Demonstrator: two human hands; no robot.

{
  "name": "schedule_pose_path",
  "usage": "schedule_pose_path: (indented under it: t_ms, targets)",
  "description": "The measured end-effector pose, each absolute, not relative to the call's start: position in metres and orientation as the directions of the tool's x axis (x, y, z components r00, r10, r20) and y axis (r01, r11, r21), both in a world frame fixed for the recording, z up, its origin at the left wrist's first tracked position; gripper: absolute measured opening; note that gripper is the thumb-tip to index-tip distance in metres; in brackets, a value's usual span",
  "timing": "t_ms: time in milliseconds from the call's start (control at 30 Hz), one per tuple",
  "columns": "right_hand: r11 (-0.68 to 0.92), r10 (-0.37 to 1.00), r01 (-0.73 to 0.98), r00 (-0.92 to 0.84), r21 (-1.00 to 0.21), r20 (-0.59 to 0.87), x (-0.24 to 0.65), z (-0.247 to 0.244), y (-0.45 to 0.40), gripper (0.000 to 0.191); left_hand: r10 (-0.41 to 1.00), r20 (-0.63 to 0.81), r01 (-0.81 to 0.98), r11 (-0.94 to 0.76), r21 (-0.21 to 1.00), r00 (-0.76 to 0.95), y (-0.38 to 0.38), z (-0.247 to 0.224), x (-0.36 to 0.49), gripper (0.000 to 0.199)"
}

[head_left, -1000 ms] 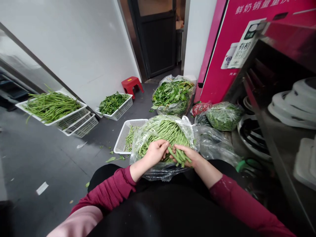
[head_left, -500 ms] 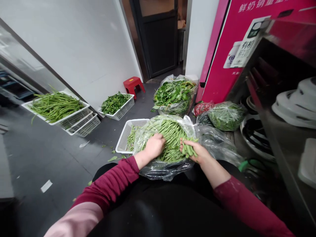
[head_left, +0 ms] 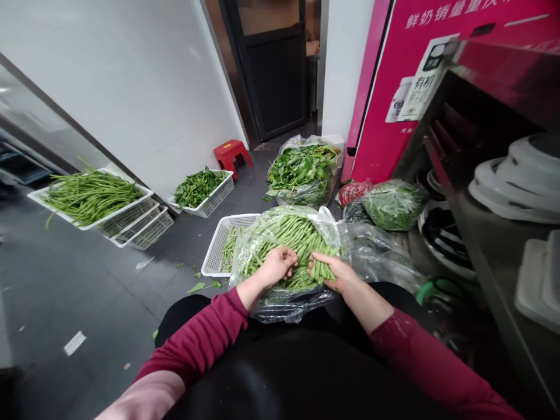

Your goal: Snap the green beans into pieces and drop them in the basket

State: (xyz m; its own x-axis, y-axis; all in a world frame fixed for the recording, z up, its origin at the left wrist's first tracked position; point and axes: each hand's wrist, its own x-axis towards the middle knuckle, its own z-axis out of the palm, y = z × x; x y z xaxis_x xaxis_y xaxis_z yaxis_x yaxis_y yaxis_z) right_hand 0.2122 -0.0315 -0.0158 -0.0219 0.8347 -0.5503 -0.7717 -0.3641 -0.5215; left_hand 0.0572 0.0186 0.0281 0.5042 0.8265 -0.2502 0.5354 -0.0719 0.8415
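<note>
one bunch of green beans [head_left: 322,270] sits clasped in the right hand [head_left: 342,275] over the plastic bag [head_left: 284,309], the left hand [head_left: 276,266] curled, hold unclear; gathering seems underway, next calling for precise pinching.

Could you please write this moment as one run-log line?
right hand: holding green beans | left hand: curled over bagged beans | clear bag: beside white basket

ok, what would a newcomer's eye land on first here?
Probably the magenta cabinet with white Chinese lettering at upper right. Then the open clear plastic bag of green beans at centre, with the right hand holding a bunch and the left hand over the beans. Third, the small red stool by the white wall.
</note>
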Motion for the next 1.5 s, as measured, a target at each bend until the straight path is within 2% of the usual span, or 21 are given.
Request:
schedule_pose_path:
  t_ms: [100,200,300,467,667,733,800,900,967,1067,1100,1167,1267,1367,1433,1500]
  targets:
    - [-0.309,0.916,-0.730,-0.054,-0.610,-0.399,0.203,-0.014,-0.036,0.010,0.779,-0.312,0.274,0.186,0.944,0.544,0.002,0.029,0.057,0.027]
    - [-0.241,0.960,-0.710,-0.077,-0.662,-0.267,0.199,-0.011,-0.040,0.010,0.781,-0.311,0.160,0.268,0.950,0.542,-0.009,0.028,0.059,0.032]
    - [-0.212,0.966,-0.702,-0.046,-0.680,-0.254,0.200,-0.010,-0.042,0.011,0.780,-0.348,0.147,0.320,0.936,0.520,-0.014,0.027,0.058,0.033]
    - [-0.192,0.960,-0.678,0.020,-0.710,-0.279,0.201,-0.013,-0.043,0.016,0.787,-0.417,0.309,0.300,0.902,0.455,-0.019,0.024,0.056,0.028]
    - [-0.135,0.972,-0.715,0.037,-0.686,-0.230,0.199,-0.009,-0.043,0.014,0.770,-0.321,0.386,0.105,0.916,0.552,-0.021,0.024,0.060,0.022]
    - [-0.110,0.971,-0.718,0.071,-0.688,-0.230,0.198,-0.009,-0.043,0.014,0.778,-0.270,0.449,-0.017,0.893,0.567,-0.019,0.025,0.060,0.020]
    - [-0.103,0.967,-0.716,0.090,-0.690,-0.237,0.197,-0.010,-0.042,0.013,0.790,-0.137,0.530,-0.260,0.807,0.597,-0.018,0.026,0.059,0.019]
    - [-0.153,0.961,-0.729,0.047,-0.667,-0.272,0.197,-0.011,-0.043,0.014,0.686,0.071,0.562,-0.647,0.514,0.725,-0.016,0.027,0.054,0.018]
    - [-0.224,0.950,-0.719,-0.008,-0.658,-0.314,0.198,-0.011,-0.044,0.017,0.543,0.053,0.497,-0.799,0.339,0.838,-0.016,0.028,0.049,0.019]
    - [-0.272,0.938,-0.665,-0.020,-0.696,-0.347,0.200,-0.010,-0.044,0.021,0.315,-0.111,0.333,-0.912,0.239,0.943,-0.012,0.032,0.045,0.017]
    - [-0.268,0.939,-0.647,-0.009,-0.714,-0.344,0.201,-0.010,-0.044,0.020,0.295,-0.160,0.326,-0.918,0.227,0.942,-0.008,0.033,0.044,0.015]
    - [-0.277,0.941,-0.615,-0.019,-0.738,-0.337,0.204,-0.010,-0.043,0.019,0.404,-0.200,0.441,-0.875,0.198,0.893,0.003,0.037,0.043,0.017]
    - [-0.345,0.930,-0.595,-0.113,-0.726,-0.349,0.208,-0.009,-0.044,0.017,0.626,-0.073,0.619,-0.737,0.271,0.777,0.023,0.044,0.041,0.027]
    - [-0.425,0.905,-0.578,-0.246,-0.696,-0.348,0.210,-0.010,-0.046,0.018,0.746,0.062,0.602,-0.581,0.547,0.663,0.035,0.051,0.042,0.033]
    - [-0.471,0.882,-0.563,-0.330,-0.679,-0.338,0.210,-0.009,-0.047,0.017,0.812,-0.002,0.511,-0.365,0.779,0.584,0.035,0.053,0.047,0.031]
    - [-0.495,0.866,-0.561,-0.380,-0.663,-0.325,0.209,-0.009,-0.048,0.016,0.818,-0.108,0.366,-0.131,0.921,0.565,0.032,0.053,0.053,0.029]
